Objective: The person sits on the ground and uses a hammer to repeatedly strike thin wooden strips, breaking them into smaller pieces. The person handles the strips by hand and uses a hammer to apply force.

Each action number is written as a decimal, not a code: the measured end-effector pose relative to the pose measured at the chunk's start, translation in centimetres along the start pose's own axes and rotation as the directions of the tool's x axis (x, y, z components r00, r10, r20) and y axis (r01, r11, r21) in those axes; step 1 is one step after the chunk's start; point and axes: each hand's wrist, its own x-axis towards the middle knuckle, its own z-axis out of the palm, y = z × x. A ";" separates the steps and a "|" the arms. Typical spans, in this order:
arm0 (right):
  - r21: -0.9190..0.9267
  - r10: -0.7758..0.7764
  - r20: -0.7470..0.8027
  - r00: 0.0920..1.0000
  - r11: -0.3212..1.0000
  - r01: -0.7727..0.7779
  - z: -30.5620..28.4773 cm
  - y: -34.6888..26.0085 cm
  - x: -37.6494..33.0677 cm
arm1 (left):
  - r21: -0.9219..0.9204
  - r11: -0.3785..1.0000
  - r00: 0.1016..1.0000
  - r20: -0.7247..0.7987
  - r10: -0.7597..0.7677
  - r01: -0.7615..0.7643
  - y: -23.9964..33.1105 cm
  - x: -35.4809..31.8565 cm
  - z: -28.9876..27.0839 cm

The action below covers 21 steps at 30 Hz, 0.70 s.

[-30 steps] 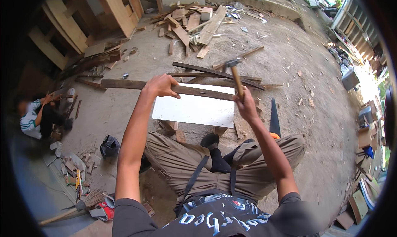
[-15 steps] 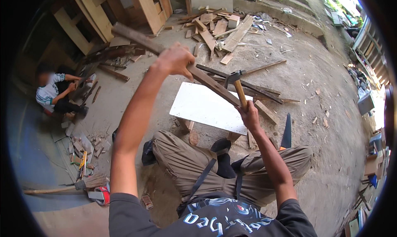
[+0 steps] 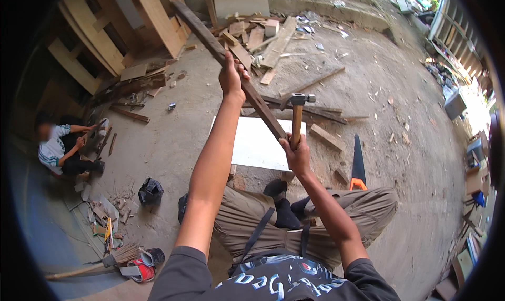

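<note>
A long dark wooden strip (image 3: 205, 36) slants across in front of me, its far end up to the left. My left hand (image 3: 232, 78) is wrapped round it near the middle. At the strip's near end, my right hand (image 3: 298, 155) grips a claw hammer (image 3: 297, 114) by its wooden handle, head up; the strip's end meets this hand. Below lies a white board (image 3: 258, 146) on low wooden supports, partly hidden by my left forearm. Just beyond the board, several dark strips (image 3: 321, 111) lie on the ground.
A handsaw (image 3: 359, 164) with an orange handle lies by my right knee. Scrap wood (image 3: 247, 38) is heaped at the far side. Another person (image 3: 66, 146) sits at the left, holding wood. A black bag (image 3: 151, 191), a broom (image 3: 118, 254) and cans (image 3: 152, 257) are at the lower left.
The strip has swung to a steeper slant, and my left hand has moved right with it. The hammer has shifted slightly left and stands more upright. My view has turned a little.
</note>
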 end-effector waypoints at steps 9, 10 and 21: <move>0.039 0.166 -0.105 0.981 0.986 -0.163 -6.5 0.2 -2.6 | 0.175 0.920 0.916 0.267 0.299 -0.351 3.1 -2.0 6.7; 0.001 0.110 -0.094 0.989 0.994 -0.111 -6.5 1.3 -3.3 | 0.167 0.918 0.909 0.287 0.303 -0.359 2.9 -2.3 7.1; 0.000 -0.056 0.120 0.991 0.998 0.056 -2.6 3.5 -3.8 | 0.194 0.839 0.834 0.355 0.422 -0.508 1.0 -3.6 9.2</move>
